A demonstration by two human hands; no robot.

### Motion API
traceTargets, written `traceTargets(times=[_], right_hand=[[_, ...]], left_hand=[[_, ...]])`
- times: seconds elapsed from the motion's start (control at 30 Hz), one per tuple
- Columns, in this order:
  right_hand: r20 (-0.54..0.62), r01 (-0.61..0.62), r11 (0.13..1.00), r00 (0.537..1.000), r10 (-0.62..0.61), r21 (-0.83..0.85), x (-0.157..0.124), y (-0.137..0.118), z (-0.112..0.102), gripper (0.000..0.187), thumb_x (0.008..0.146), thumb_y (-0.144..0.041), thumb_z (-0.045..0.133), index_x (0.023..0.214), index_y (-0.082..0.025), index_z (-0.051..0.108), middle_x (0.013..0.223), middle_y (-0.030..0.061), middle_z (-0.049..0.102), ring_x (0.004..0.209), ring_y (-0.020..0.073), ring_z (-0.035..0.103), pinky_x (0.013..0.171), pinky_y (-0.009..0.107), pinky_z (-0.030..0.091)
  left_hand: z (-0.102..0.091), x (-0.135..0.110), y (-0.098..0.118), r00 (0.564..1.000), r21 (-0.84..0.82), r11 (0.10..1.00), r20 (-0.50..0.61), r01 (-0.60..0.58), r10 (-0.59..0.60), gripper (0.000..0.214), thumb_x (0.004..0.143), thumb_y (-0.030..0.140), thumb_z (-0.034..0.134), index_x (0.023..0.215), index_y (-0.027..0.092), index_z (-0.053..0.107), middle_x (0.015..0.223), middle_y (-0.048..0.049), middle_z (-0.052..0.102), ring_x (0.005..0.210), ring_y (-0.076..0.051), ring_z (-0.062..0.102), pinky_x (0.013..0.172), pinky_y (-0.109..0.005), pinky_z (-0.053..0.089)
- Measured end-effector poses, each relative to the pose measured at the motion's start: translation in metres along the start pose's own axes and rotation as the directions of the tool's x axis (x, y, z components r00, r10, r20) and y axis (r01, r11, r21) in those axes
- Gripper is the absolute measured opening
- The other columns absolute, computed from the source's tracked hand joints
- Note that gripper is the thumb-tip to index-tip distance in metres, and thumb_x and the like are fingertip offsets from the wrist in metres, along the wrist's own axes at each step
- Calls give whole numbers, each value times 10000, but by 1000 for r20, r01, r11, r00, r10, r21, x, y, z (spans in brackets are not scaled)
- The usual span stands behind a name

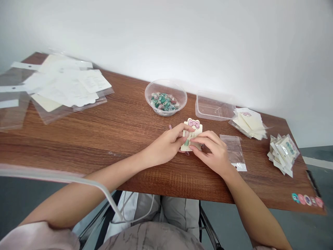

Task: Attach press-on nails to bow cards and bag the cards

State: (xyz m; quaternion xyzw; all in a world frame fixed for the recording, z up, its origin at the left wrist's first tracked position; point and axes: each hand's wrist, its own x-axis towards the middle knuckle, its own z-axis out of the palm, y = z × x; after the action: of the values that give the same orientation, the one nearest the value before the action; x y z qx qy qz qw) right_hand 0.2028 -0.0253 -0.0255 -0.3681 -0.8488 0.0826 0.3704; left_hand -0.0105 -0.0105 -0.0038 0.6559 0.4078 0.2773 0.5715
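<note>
A small cream card [194, 129] with a pink bow printed at its top lies on the wooden table [109, 139], and something small and green shows on it between my fingers. My left hand [166, 146] pinches the card's left side. My right hand [212, 152] pinches its lower right edge. Both hands have their fingers curled onto the card. An empty clear plastic sleeve [234, 151] lies just right of my right hand.
A round clear bowl [165, 97] of green and pink pieces stands behind the card. Beside it sits a clear rectangular tub [213, 106]. Cream cards [249, 123] and bagged cards [283, 152] are stacked at the right. Plastic sleeves and papers [57, 86] cover the far left. Stickers [307, 199] line the right front corner.
</note>
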Motion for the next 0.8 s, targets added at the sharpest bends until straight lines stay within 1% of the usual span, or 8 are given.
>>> traceTargets(times=[0.17,0.3,0.43,0.53,0.63,0.8], right_hand=[[-5,19,1000,1000,-18,8,0,1,0,129,952,-162,712,1051,-240,683,926,43,702,846,194,677,760,367,557],[4,12,1000,1000,-12,19,0,0,0,143,951,-150,711,1060,-238,681,936,43,703,856,191,672,767,366,549],[-4,14,999,1000,-14,40,0,1,0,131,954,-156,712,1044,-245,680,910,30,691,838,187,661,747,361,526],[-18,15,1000,1000,-15,6,-1,1,0,103,948,-171,727,1008,-247,691,858,12,667,782,177,629,729,363,481],[-16,5,999,1000,-5,-40,-1,2,0,78,947,-201,740,988,-255,701,810,-6,638,742,170,599,730,369,437],[-2,43,993,999,-44,-110,-2,2,2,79,958,-221,735,1016,-251,691,817,4,635,737,176,568,723,363,412]], left_hand=[[0,0,-1,1000,-5,1000,-5,7,-7,270,1007,202,448,1244,214,577,785,34,505,708,-144,492,699,-285,433],[1,-1,-3,1000,-70,998,0,6,-6,256,1002,204,463,1230,222,580,788,27,546,741,-153,550,720,-286,471],[3,-1,-5,1000,-156,988,-8,3,-4,221,1006,220,477,1203,222,575,801,26,580,717,-143,567,707,-281,479],[5,-1,-5,1000,-249,968,-3,-4,3,198,991,250,543,1185,225,573,820,16,634,736,-155,622,707,-288,491],[6,-2,-4,1000,-286,958,-5,-7,6,216,954,266,629,1162,228,588,842,7,674,774,-170,665,715,-294,503],[10,1,-6,999,-382,923,7,41,-42,259,897,236,686,1125,209,566,893,-1,719,814,-162,691,744,-288,525]])
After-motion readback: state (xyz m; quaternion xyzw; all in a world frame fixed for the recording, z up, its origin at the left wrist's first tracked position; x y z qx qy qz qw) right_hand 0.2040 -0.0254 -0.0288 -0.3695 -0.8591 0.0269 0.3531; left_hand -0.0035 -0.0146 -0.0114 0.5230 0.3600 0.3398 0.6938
